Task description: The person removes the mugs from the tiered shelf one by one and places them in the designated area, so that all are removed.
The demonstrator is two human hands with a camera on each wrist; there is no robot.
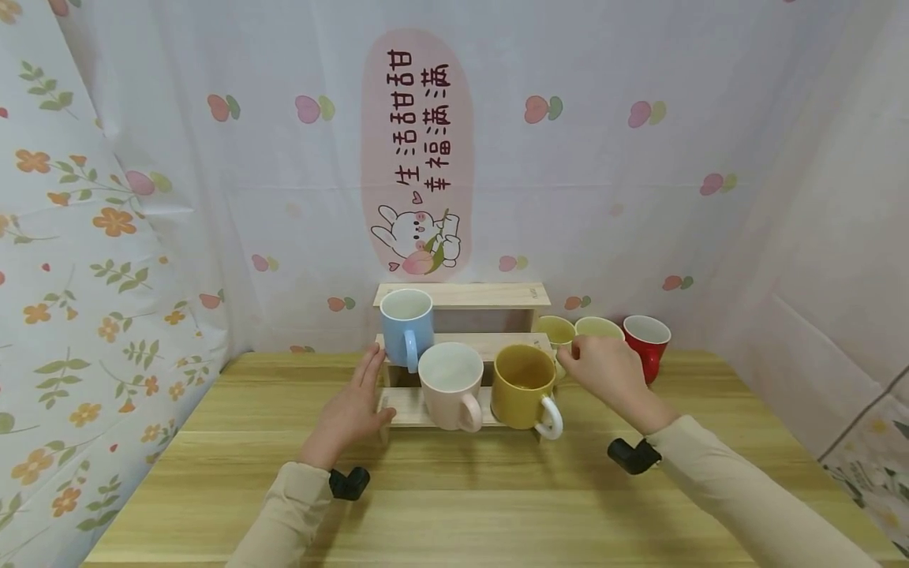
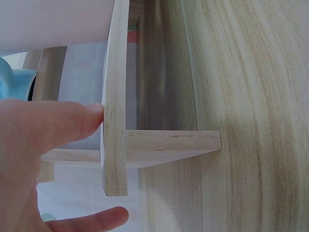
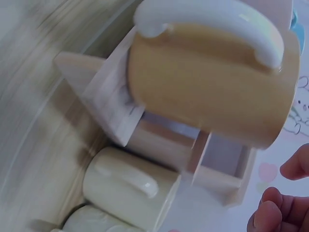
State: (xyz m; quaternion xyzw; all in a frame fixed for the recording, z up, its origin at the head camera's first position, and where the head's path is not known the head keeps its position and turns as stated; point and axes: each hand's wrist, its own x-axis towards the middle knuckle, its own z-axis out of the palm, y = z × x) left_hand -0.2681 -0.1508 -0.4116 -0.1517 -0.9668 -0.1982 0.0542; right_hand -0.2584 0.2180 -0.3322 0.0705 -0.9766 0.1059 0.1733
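My left hand (image 1: 348, 414) rests at the left end of a three-step wooden rack (image 1: 461, 296), fingers straight along its side. In the left wrist view the thumb (image 2: 67, 121) touches the board of the lowest step. On that step stand a pale pink mug (image 1: 450, 386) and a mustard mug (image 1: 521, 386) with a white handle. A blue mug (image 1: 408, 327) is on the middle step, at its left. My right hand (image 1: 611, 375) hovers right of the mustard mug, holding nothing, its thumb and fingers (image 3: 268, 215) apart in the right wrist view.
On the table (image 1: 454, 513) right of the rack are a yellowish mug (image 1: 556, 330), a pale cream mug (image 1: 595, 326), and a red mug (image 1: 646, 339). My right hand partly covers them. A printed cloth (image 1: 604, 197) hangs behind the table.
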